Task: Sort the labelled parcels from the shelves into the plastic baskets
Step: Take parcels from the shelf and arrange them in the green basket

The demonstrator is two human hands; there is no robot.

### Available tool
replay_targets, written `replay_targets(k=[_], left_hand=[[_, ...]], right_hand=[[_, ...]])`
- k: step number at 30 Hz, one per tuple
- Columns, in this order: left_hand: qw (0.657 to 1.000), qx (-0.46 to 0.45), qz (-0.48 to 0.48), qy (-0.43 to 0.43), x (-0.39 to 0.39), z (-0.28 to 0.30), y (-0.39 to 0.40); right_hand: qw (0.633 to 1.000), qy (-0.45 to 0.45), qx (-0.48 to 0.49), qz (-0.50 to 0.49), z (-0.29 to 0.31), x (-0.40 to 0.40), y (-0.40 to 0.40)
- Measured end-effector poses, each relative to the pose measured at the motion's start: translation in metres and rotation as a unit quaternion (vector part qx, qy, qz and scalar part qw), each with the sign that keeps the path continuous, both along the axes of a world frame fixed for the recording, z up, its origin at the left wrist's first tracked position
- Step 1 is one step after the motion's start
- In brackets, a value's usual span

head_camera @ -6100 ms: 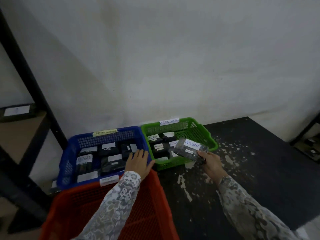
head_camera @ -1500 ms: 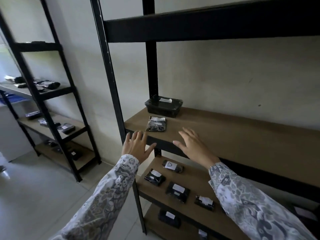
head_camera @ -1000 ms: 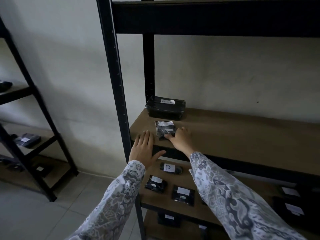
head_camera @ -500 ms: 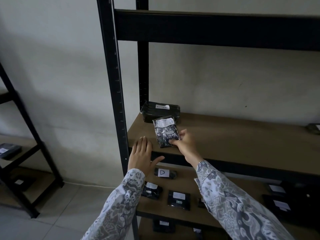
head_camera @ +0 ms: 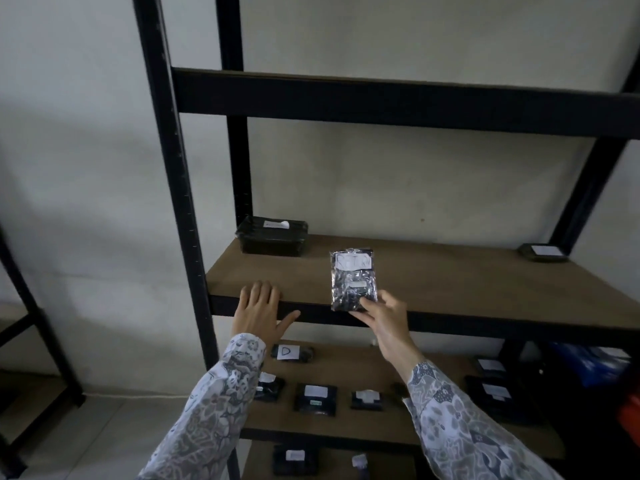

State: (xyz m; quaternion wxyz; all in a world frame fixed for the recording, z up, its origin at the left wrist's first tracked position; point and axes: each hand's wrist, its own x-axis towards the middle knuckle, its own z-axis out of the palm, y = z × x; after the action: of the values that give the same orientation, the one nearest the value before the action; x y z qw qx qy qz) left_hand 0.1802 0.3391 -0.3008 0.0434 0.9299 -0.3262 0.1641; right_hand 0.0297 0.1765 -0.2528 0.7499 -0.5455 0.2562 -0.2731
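My right hand [head_camera: 382, 318] pinches the bottom edge of a small dark plastic-wrapped parcel [head_camera: 352, 277] with a white handwritten label, holding it upright in front of the middle brown shelf [head_camera: 450, 282]. My left hand [head_camera: 260, 311] lies flat with straight fingers on the front edge of that shelf, to the left of the parcel. A black boxed parcel [head_camera: 272, 235] with a white label stands at the shelf's back left. Another dark labelled parcel [head_camera: 542, 252] lies at the back right. No baskets are fully in view.
The lower shelf [head_camera: 374, 424] carries several small dark labelled parcels, one marked D [head_camera: 291, 352]. Black metal uprights [head_camera: 173, 188] frame the rack. A second rack's leg [head_camera: 31, 313] stands at the left. Blue [head_camera: 595, 365] and red [head_camera: 632, 410] plastic show at the lower right.
My right hand has lifted the small parcel off the middle shelf and carried it rightward, upright. My left hand stays on the shelf edge. The view has tilted up.
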Motion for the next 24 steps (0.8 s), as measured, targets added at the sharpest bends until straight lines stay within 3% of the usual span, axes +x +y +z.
replay_targets(k=[6, 13, 24], left_hand=[[0.998, -0.025, -0.052, 0.012, -0.105, -0.011, -0.053], [0.988, -0.008, -0.148, 0.04, -0.256, -0.049, -0.12], [0.948, 0.09, -0.301, 0.054, -0.401, -0.08, -0.27]], right_hand=[[0.993, -0.004, 0.084, -0.078, -0.019, -0.121, -0.047], [0.984, 0.053, 0.063, -0.16, -0.057, -0.285, -0.106], [0.938, 0.072, 0.107, -0.321, -0.089, -0.468, -0.207]])
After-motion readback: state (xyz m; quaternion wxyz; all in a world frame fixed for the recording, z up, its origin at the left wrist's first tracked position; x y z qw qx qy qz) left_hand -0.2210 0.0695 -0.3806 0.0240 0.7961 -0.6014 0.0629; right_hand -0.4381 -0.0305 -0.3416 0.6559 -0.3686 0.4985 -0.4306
